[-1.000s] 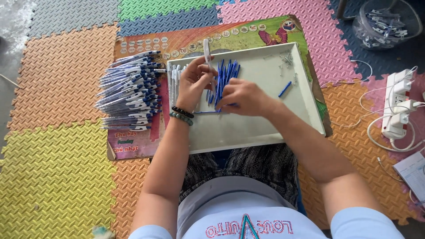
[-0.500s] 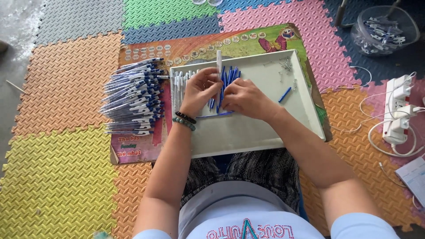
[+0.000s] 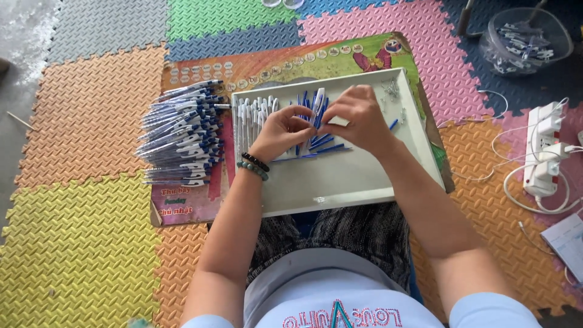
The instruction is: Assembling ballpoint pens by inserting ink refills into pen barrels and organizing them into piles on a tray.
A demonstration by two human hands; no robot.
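Pinching white pen barrel between both hands, left hand, right hand, over tray's far edge; seat blue refill next, you.

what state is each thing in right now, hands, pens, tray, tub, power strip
left hand: over the tray, fingers pinching a pen part
right hand: beside it, fingers closed on the same white pen
white tray: flat on the lap, loose barrels and blue refills at its far end
finished pens: piled left of the tray
clear tub: open, holding small parts
power strip: cables plugged in
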